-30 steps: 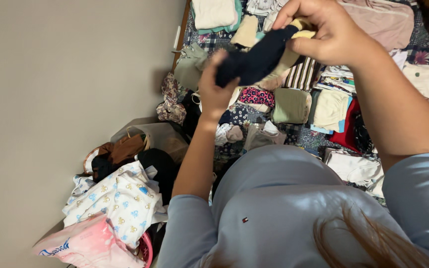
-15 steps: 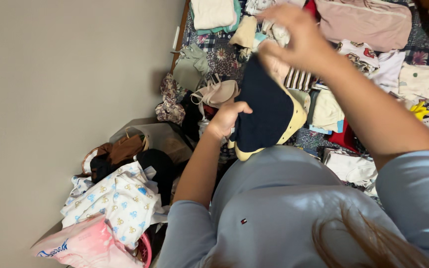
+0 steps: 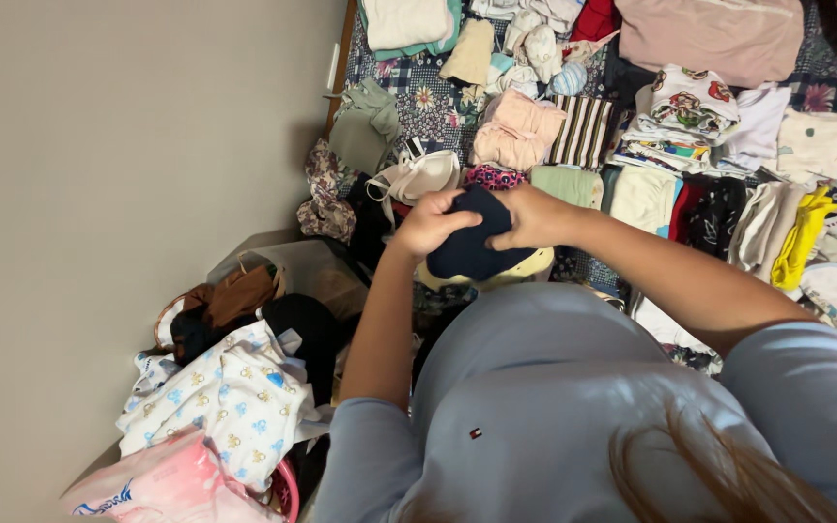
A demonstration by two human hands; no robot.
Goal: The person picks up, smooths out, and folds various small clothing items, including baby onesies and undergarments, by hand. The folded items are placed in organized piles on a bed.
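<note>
Both my hands hold a small navy garment with a pale yellow lining (image 3: 472,250), folded into a compact bundle just above my chest. My left hand (image 3: 426,225) grips its left side, fingers curled over the top. Pressing on the right side is my right hand (image 3: 535,215), fingers closed over the dark cloth. The bundle hangs over the near edge of a bed with a checked floral quilt (image 3: 418,97).
Several folded clothes cover the quilt: a pink piece (image 3: 517,131), a striped one (image 3: 583,131), a yellow one (image 3: 801,237). An unsorted heap with a white printed baby garment (image 3: 230,397) and a pink plastic bag (image 3: 162,479) lies at lower left by the grey wall (image 3: 118,174).
The navy garment was stretched up between my raised hands, then hung open; now it is folded small and both hands have come down and together on it near my chest.
</note>
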